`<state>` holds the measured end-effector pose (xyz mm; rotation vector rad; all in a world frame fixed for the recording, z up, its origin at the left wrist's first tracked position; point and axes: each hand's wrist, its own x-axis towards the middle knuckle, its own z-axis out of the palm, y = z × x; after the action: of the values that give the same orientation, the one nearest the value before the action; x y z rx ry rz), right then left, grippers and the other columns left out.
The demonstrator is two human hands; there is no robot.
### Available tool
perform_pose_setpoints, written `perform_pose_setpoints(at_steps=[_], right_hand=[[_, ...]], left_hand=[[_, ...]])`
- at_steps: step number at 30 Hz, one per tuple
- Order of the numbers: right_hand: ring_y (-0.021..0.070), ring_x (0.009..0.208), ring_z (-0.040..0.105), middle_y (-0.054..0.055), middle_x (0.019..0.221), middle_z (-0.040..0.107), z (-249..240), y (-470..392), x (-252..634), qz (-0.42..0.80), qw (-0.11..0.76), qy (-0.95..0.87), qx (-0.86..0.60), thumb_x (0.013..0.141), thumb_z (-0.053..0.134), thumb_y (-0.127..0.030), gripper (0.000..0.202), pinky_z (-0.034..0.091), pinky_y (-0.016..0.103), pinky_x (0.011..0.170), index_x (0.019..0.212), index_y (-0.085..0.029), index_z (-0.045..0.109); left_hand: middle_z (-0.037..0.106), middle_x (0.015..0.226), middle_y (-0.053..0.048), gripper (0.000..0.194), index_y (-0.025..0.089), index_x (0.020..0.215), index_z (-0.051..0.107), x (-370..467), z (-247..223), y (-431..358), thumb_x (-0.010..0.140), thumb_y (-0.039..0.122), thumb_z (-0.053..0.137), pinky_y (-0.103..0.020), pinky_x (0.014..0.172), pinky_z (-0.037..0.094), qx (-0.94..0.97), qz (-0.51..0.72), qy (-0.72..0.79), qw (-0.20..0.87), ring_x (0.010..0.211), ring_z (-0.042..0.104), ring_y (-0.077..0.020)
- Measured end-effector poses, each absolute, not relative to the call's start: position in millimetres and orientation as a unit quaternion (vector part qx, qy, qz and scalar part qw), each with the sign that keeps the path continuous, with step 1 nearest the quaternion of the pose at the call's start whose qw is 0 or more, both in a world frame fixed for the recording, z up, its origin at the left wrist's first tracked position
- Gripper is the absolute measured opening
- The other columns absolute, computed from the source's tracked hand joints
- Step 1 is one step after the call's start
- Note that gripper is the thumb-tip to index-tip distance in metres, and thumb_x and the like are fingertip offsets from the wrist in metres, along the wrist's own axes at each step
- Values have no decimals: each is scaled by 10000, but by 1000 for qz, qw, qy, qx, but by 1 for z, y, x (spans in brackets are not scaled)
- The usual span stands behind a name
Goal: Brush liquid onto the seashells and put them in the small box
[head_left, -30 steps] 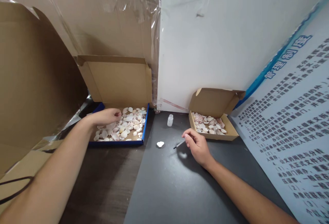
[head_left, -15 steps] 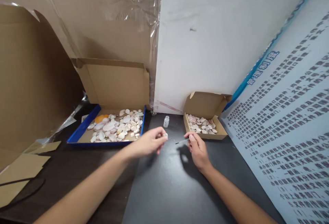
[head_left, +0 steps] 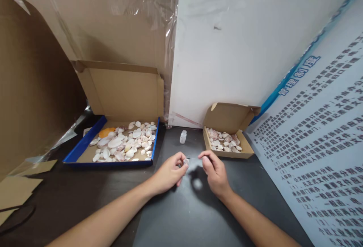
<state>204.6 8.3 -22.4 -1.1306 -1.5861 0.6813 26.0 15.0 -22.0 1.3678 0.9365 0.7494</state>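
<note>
My left hand (head_left: 170, 172), fingers pinched, grips a small whitish-pink shell (head_left: 186, 161) above the dark table. Facing it, my right hand (head_left: 214, 169) is closed on a thin brush with a dark tip (head_left: 188, 158), which reaches toward the shell and is hard to make out now. Whether the tip touches the shell I cannot tell. Beyond both hands stands a small clear bottle (head_left: 183, 137) with a whitish look, upright on the table.
At the left, an open cardboard box with a blue rim (head_left: 153, 152) holds many loose shells (head_left: 124, 145). A smaller open cardboard box (head_left: 246, 150) of shells stands at the right. Cardboard pieces (head_left: 17, 194) lie far left; a printed board (head_left: 320, 126) leans along the right.
My left hand has come slightly nearer and lower, turning the shell more into view. My right hand has tilted, and the brush now shows less. The view has shifted a little.
</note>
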Motion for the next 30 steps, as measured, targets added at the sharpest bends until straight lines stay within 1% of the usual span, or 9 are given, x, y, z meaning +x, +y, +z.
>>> perform_pose_setpoints(at_steps=[4, 8, 11, 15, 17, 19, 22, 26, 30], right_hand=[[131, 599, 488, -3, 697, 543, -20, 6, 204, 244, 518, -671, -471, 935, 444, -291, 202, 374, 237, 561, 838, -183, 584], [129, 616, 493, -1, 718, 545, -20, 5, 203, 239, 506, -700, -443, 934, 441, -255, 187, 378, 236, 576, 829, -181, 578], [125, 609, 481, -5, 712, 532, -20, 5, 203, 223, 516, -693, -452, 931, 448, -231, 166, 366, 232, 565, 825, -181, 567], [123, 610, 478, -6, 719, 523, -19, 4, 202, 236, 496, -724, -418, 922, 457, -222, 152, 367, 233, 570, 835, -181, 574], [122, 618, 484, -3, 727, 531, -18, 3, 201, 232, 510, -708, -430, 927, 445, -209, 157, 371, 231, 575, 835, -180, 569], [122, 617, 484, -4, 720, 530, -16, 2, 200, 233, 514, -709, -422, 924, 441, -205, 161, 372, 230, 576, 826, -180, 567], [116, 597, 476, -9, 699, 522, -14, 1, 199, 241, 492, -732, -405, 908, 460, -204, 151, 365, 227, 562, 808, -179, 570], [116, 608, 487, -5, 704, 529, -14, 1, 199, 230, 511, -706, -433, 919, 437, -198, 171, 371, 224, 568, 793, -178, 550], [109, 575, 466, -12, 688, 516, -14, 1, 199, 236, 490, -726, -422, 908, 451, -201, 159, 360, 221, 543, 784, -178, 548]], left_hand=[[434, 631, 100, 228, 202, 852, 389, 25, -21, 15, 868, 399, 501, -150, 346, 265, 588, 336, 405, 615, 351, 375, -17], [428, 634, 97, 237, 205, 859, 376, 25, -21, 14, 869, 405, 503, -153, 356, 262, 582, 338, 411, 615, 366, 374, -22], [419, 634, 91, 239, 201, 853, 385, 23, -22, 11, 875, 411, 497, -155, 366, 280, 591, 333, 412, 609, 384, 372, -27], [389, 614, 91, 233, 203, 837, 386, 22, -23, 8, 886, 407, 487, -156, 383, 309, 603, 329, 419, 594, 415, 358, -37], [382, 615, 89, 228, 201, 829, 390, 22, -24, 8, 893, 400, 480, -156, 390, 317, 607, 327, 421, 590, 425, 353, -39], [384, 623, 87, 222, 199, 835, 394, 21, -24, 7, 896, 395, 479, -157, 392, 319, 609, 323, 421, 590, 428, 352, -38], [394, 637, 85, 220, 197, 851, 401, 20, -25, 7, 900, 397, 478, -160, 402, 334, 611, 317, 417, 594, 436, 364, -37], [411, 662, 80, 245, 197, 874, 406, 20, -22, 7, 906, 433, 464, -163, 411, 351, 610, 314, 416, 597, 447, 382, -37], [444, 691, 78, 260, 203, 916, 396, 20, -19, 7, 899, 453, 466, -162, 402, 339, 607, 311, 417, 601, 425, 394, -28]])
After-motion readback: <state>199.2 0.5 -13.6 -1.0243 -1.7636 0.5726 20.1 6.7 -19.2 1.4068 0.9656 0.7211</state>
